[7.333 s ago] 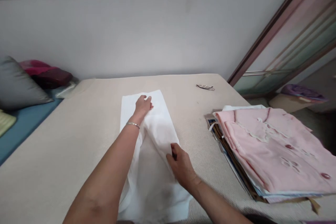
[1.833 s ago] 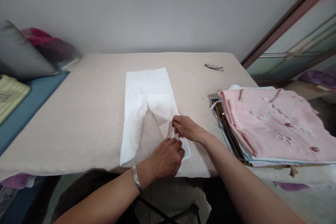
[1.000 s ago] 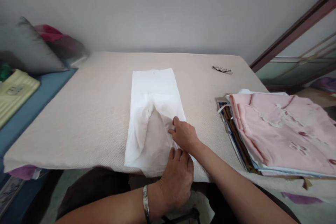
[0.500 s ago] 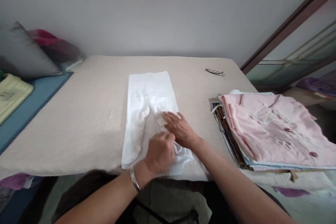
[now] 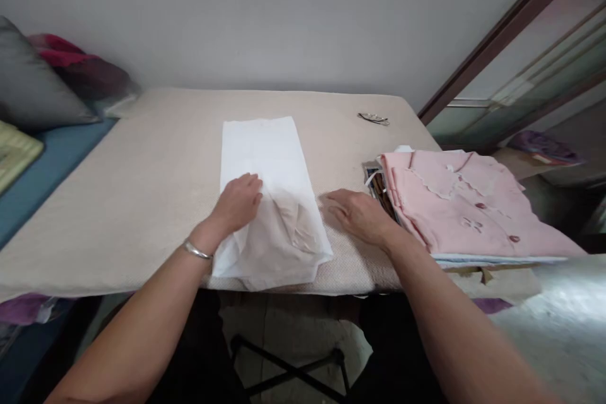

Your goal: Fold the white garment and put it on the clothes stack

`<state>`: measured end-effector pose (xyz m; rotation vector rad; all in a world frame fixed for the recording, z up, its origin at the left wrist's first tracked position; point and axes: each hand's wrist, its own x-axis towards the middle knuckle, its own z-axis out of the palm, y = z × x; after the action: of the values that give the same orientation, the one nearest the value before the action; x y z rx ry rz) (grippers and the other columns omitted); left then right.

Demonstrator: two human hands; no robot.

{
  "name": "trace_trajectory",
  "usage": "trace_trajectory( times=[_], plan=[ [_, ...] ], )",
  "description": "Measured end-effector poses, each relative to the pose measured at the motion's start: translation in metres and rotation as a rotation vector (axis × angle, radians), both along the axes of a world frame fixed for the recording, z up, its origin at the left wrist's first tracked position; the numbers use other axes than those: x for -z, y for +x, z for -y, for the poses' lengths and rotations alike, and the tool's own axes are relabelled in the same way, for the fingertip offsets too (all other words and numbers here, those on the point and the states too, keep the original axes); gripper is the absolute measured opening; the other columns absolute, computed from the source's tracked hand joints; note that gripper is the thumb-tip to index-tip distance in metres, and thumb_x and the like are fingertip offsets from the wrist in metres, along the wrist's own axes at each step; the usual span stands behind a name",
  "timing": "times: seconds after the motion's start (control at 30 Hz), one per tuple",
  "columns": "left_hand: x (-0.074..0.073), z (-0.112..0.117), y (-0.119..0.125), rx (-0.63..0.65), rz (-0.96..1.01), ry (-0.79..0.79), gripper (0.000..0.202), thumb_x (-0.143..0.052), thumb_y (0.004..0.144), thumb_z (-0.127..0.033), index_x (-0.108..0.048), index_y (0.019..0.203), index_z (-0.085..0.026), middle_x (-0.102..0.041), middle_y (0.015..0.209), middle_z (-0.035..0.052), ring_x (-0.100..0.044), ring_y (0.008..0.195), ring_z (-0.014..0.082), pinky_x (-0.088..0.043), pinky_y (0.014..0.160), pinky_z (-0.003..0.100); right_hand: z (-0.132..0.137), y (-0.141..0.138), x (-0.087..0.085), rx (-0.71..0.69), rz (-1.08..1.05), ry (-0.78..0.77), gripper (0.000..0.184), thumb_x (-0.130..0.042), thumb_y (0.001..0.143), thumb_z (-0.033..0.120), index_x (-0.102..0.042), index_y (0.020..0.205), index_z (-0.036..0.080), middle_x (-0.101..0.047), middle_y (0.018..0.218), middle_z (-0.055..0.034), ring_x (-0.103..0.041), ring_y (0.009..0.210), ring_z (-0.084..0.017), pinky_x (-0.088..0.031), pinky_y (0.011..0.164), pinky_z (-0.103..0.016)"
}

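Note:
A white garment (image 5: 269,170) lies folded into a long strip on the beige padded board (image 5: 151,170), its near end hanging slightly over the front edge. My left hand (image 5: 237,202), with a silver bangle on the wrist, lies flat and open on the garment's left side. My right hand (image 5: 357,214) rests open, palm down, on the board just right of the garment, not touching it. Neither hand holds anything.
A stack of folded clothes topped by a pink buttoned shirt (image 5: 454,202) sits at the right. Folded glasses (image 5: 373,118) lie at the far right of the board. Grey and red cushions (image 5: 42,82) lie on a blue surface at the left. A glass sliding door (image 5: 530,69) stands at the right.
Both hands left the garment's right leg. The left hand moved up and left to lie flat on the cloth; the right hand slid off to the right onto the board. The garment now lies smoother.

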<state>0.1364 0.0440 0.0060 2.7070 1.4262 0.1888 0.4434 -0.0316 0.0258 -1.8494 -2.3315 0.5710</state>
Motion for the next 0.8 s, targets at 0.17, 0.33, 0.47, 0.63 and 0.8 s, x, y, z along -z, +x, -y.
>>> trace_trajectory(
  times=[0.17, 0.33, 0.47, 0.63, 0.8],
  plan=[
    [-0.035, 0.044, -0.075, -0.268, 0.007, 0.076, 0.032, -0.041, 0.1, -0.03, -0.062, 0.12, -0.017, -0.067, 0.123, 0.011, -0.066, 0.106, 0.0265, -0.051, 0.093, 0.039, 0.008, 0.011, -0.011, 0.012, 0.171, 0.015, 0.023, -0.053, 0.096, 0.022, -0.071, 0.109, 0.016, -0.072, 0.11, -0.0145, -0.064, 0.103, -0.025, -0.042, 0.086, -0.031],
    [-0.025, 0.137, -0.11, -0.293, -0.028, 0.012, 0.03, -0.039, 0.099, -0.022, -0.064, 0.115, -0.019, -0.068, 0.121, 0.0095, -0.066, 0.107, 0.0244, -0.051, 0.093, 0.036, 0.023, -0.012, -0.001, -0.084, 0.158, 0.006, 0.015, -0.057, 0.093, 0.025, -0.07, 0.09, 0.018, -0.072, 0.09, -0.0109, -0.064, 0.086, -0.022, -0.037, 0.073, -0.028],
    [-0.017, 0.171, -0.1, -0.254, -0.045, -0.038, 0.036, -0.037, 0.091, -0.004, -0.064, 0.112, -0.019, -0.067, 0.123, 0.0084, -0.062, 0.116, 0.021, -0.046, 0.102, 0.032, 0.037, -0.04, 0.013, -0.17, -0.034, -0.165, 0.012, -0.056, 0.089, 0.018, -0.068, 0.089, 0.017, -0.072, 0.09, -0.0079, -0.062, 0.082, -0.019, -0.037, 0.071, -0.026],
    [-0.024, 0.174, -0.088, -0.211, -0.122, -0.115, 0.037, -0.04, 0.087, 0.001, -0.064, 0.105, -0.019, -0.067, 0.114, 0.0089, -0.061, 0.113, 0.0224, -0.046, 0.1, 0.035, 0.052, -0.035, 0.003, -0.245, -0.291, -0.296, 0.021, -0.045, 0.096, 0.022, -0.065, 0.096, 0.016, -0.071, 0.09, -0.0048, -0.065, 0.076, -0.015, -0.042, 0.068, -0.023],
    [-0.01, 0.178, -0.083, -0.087, -0.161, -0.114, 0.039, -0.043, 0.082, 0.004, -0.061, 0.109, -0.018, -0.063, 0.118, 0.012, -0.056, 0.119, 0.025, -0.044, 0.102, 0.038, 0.075, -0.01, -0.016, -0.048, -0.14, 0.008, 0.016, -0.048, 0.094, 0.021, -0.062, 0.099, 0.016, -0.07, 0.093, -0.0073, -0.064, 0.082, -0.019, -0.042, 0.073, -0.027]
  ],
)
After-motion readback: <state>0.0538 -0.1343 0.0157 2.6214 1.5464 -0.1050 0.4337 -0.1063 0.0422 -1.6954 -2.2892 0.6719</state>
